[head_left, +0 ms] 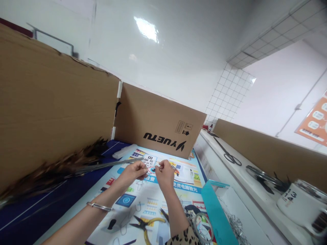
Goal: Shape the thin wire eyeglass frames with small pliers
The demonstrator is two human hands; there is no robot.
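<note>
My left hand and my right hand are raised together over a printed poster that covers the table. Both hands pinch a small pale thing between their fingertips; it is too small to name. A thin bracelet sits on my left wrist. Under my arms lie pliers with yellow handles and bits of wire on the poster.
Cardboard walls stand at the left and back; one reads YUETU upside down. A feather duster lies at left. At right are a teal box, a roll of tape, scissors and a white mug.
</note>
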